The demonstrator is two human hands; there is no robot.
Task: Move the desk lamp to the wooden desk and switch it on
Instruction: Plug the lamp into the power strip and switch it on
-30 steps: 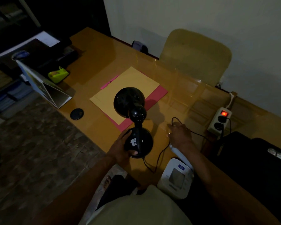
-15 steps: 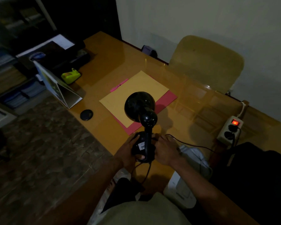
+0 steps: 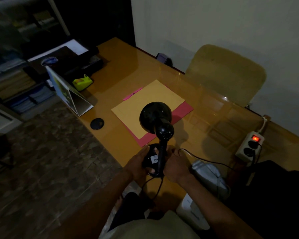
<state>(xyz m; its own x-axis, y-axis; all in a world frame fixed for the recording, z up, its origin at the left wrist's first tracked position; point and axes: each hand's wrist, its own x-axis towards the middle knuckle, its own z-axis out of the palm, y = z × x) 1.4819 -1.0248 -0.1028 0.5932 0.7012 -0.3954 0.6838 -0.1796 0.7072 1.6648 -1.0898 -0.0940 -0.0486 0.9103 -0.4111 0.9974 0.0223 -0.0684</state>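
Note:
A black desk lamp [image 3: 156, 121] stands on the wooden desk [image 3: 128, 75] near its front edge, its round shade unlit and facing away from me. My left hand [image 3: 136, 164] wraps the left side of the lamp's round base, which carries a white label. My right hand [image 3: 175, 167] presses against the right side of the base and the foot of the stem. The lamp's black cord [image 3: 205, 160] runs right to a white power strip [image 3: 249, 146] with a glowing red switch.
A yellow envelope [image 3: 145, 104] on a pink folder [image 3: 183, 111] lies just beyond the lamp. A black disc [image 3: 97, 123], a standing calendar [image 3: 69, 94] and a green tape dispenser [image 3: 82, 81] are to the left. A white device [image 3: 209, 178] sits right of my right hand; a chair [image 3: 226, 75] stands behind.
My right hand has left the cord and come onto the lamp's base. Both hands now hold the base, which sits slightly closer to the folder.

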